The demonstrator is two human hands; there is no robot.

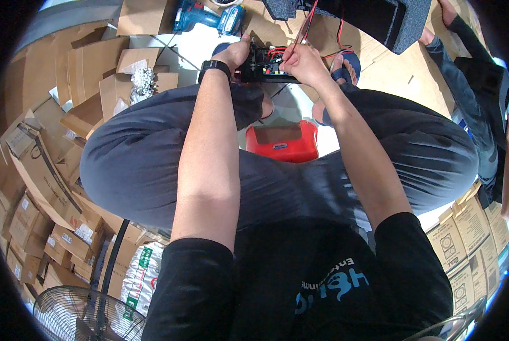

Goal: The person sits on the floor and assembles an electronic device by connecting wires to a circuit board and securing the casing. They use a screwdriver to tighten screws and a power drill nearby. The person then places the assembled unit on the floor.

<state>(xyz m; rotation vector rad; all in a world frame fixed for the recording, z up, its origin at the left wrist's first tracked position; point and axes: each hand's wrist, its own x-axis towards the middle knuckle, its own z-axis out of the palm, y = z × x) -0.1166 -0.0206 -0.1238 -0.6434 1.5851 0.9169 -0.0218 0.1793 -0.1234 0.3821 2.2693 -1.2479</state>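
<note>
Floor [194,51] here is mostly covered in flattened cardboard [92,62], with a blue cordless drill [208,18] lying near the top and a red plastic box [281,142] sitting between the person's feet. Stacks of small cardboard boxes [50,227] pile up on the left, next to a white sack [143,273] and a fan [84,315].

Left hand [235,53]: on the left end of the circuit module [264,64], ahead of the knees.
Right hand [304,61]: on the module's right end, wires [305,25] rising behind it.
Stool [281,142]: below the module, between the legs.
Cordless drill [208,17]: behind the left hand, on cardboard [92,62].
Fan [78,315]: near left.
Second person [482,85]: far right.
</note>
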